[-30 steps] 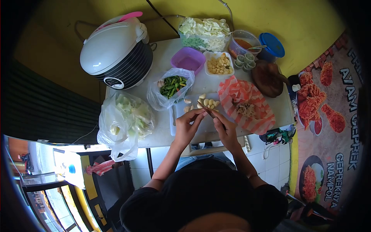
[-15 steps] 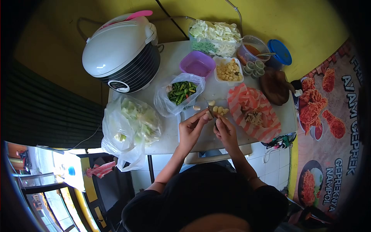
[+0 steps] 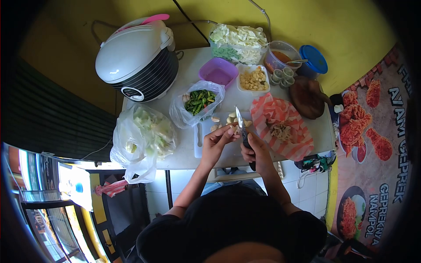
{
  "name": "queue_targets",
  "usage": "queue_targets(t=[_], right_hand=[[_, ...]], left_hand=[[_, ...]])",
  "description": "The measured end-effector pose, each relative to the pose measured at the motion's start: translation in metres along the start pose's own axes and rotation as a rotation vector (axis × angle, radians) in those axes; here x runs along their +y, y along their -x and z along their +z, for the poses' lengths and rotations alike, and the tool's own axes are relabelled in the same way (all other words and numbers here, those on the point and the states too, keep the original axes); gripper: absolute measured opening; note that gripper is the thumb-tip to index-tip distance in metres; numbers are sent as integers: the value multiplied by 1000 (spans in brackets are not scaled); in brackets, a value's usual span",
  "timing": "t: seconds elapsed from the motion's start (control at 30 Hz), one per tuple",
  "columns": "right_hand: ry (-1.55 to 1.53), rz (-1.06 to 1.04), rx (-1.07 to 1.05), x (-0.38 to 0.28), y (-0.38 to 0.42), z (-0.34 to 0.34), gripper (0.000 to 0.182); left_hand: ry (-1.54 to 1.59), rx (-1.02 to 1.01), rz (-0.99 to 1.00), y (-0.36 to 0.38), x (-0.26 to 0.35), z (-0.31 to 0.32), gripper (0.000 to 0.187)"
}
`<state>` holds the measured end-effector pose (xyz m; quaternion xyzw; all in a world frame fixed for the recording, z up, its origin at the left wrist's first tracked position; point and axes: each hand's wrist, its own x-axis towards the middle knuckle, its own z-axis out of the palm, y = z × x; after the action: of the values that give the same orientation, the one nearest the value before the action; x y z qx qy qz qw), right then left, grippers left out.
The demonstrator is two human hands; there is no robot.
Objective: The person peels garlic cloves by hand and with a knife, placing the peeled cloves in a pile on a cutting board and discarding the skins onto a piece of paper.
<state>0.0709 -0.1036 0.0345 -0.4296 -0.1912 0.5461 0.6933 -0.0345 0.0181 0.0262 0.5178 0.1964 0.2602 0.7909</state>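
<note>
My right hand (image 3: 255, 154) grips the black handle of a knife (image 3: 240, 122), its blade pointing away from me. Close beside it, my left hand (image 3: 215, 144) pinches a garlic clove (image 3: 234, 129) near the blade. Under both hands lies a white cutting board (image 3: 206, 150) with several garlic cloves (image 3: 231, 118) on it. Right of the board, striped paper (image 3: 283, 113) holds pale peelings (image 3: 282, 131). A plastic bag of green chilies (image 3: 199, 102) sits to the upper left of the board.
A rice cooker (image 3: 136, 57) and a bag of cut greens (image 3: 144, 131) stand on the left. Farther back are a purple tub (image 3: 217, 72), a tray of peeled garlic (image 3: 253, 81), a cabbage container (image 3: 239, 43), a sauce tub (image 3: 280, 55) and a brown stone mortar (image 3: 307, 97).
My right hand has turned the knife so its blade points upward in view, beside the clove. The camera view has shifted slightly, and more of the cutting board shows.
</note>
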Motion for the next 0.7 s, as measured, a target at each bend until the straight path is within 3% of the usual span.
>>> queue_targets(t=[0.23, 0.33, 0.43, 0.53, 0.7], right_hand=[[119, -38, -28, 2, 18, -23, 44], [60, -13, -52, 1, 26, -30, 43], [99, -54, 33, -3, 34, -46, 40], [342, -259, 256, -21, 33, -61, 34], [653, -399, 495, -30, 27, -108, 30]], left_hand=[[53, 144, 46, 9, -21, 32, 35], [252, 226, 35, 9, -30, 36, 37], [216, 259, 67, 12, -29, 37, 37], [173, 251, 26, 17, -33, 37, 36], [129, 196, 8, 16, -35, 49, 31]])
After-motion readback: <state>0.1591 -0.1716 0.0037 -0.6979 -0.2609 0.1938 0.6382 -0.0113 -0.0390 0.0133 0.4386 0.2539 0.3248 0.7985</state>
